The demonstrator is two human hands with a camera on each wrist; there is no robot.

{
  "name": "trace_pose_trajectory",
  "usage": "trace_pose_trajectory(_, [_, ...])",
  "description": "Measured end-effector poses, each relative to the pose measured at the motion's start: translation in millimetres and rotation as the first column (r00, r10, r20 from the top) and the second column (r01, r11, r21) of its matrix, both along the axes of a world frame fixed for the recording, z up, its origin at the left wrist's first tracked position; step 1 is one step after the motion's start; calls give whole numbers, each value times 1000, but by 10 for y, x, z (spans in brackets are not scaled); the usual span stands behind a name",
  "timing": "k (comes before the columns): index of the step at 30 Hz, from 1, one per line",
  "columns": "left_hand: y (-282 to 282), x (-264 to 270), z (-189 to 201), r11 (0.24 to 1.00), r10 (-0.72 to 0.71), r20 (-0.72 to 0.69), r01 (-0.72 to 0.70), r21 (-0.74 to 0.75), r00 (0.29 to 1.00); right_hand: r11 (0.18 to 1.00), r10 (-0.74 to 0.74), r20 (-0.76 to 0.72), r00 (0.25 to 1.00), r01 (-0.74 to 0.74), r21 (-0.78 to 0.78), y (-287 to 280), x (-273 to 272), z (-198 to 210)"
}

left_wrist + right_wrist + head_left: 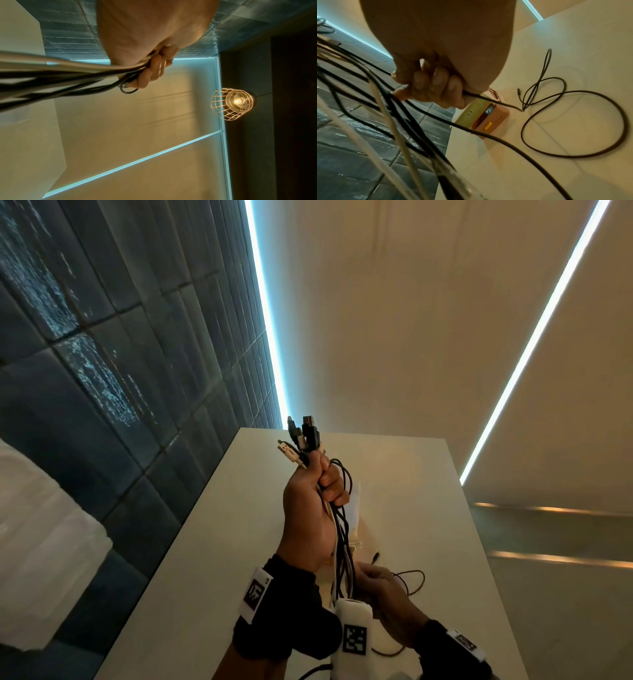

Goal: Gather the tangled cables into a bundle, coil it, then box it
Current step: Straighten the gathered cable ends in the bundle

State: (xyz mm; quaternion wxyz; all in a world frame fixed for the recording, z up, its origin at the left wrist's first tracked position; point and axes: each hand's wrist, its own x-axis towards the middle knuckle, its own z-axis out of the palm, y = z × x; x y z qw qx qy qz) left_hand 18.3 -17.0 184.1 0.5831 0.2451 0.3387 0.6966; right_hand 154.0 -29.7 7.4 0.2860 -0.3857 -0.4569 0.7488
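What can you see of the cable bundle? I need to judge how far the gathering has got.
The cable bundle mixes black and whitish cords, held upright above the white table. The left hand grips it near the top, where the plug ends fan out. The right hand holds the strands lower down. It is not coiled; one thin black cable trails in loose loops on the table.

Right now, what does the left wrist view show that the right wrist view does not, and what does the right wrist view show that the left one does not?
Only the left wrist view shows the left hand gripping the cable bundle, and a lit wire-cage lamp. Only the right wrist view shows the right hand gripping cables lower down, a small box on the white table, and a loose black cable looping on that table. Both show the black and white cables and the dark tiled wall.
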Motion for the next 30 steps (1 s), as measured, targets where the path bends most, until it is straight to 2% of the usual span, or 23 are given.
trace_pose_trajectory(4, [-10, -28, 60, 1000, 18, -25, -17, 26, 1000, 995, 98, 85, 992, -96, -28, -45, 20, -72])
trace_pose_trajectory(9, [-13, -159, 144, 999, 15, -55, -12, 48, 998, 980, 188, 253, 949, -166, -107, -67, 238, -391])
trace_pose_trajectory(11, [-12, -178, 111, 1000, 18, -95, -18, 5, 995, 992, 129, 361, 924, -124, -37, 5, 344, -357])
trace_pose_trajectory(13, [4, -179, 55, 998, 37, -142, -45, -53, 989, 995, -42, 410, 911, 2, 98, 138, 413, -193])
trace_pose_trajectory(16, [38, -130, -27, 988, 43, -217, -75, -138, 975, 940, -319, 202, 926, 281, 193, 373, 446, 294])
trace_pose_trajectory(18, [50, -68, -63, 979, 10, -261, -63, -194, 965, 894, -392, 36, 919, 371, 250, 468, 412, 726])
trace_pose_trajectory(20, [61, 1, -84, 966, -37, -314, -45, -253, 949, 862, -361, -102, 927, 373, 343, 480, 336, 1115])
trace_pose_trajectory(23, [70, 64, -67, 951, -100, -340, -10, -308, 935, 844, -220, -175, 960, 277, 458, 368, 208, 1476])
trace_pose_trajectory(26, [48, 67, -13, 947, -156, -195, 90, -308, 968, 859, -97, -181, 979, 174, 481, 267, 118, 1523])
trace_pose_trajectory(30, [28, 3, 49, 958, -211, 31, 213, -195, 977, 925, -101, -160, 982, 152, 349, 260, 98, 1239])
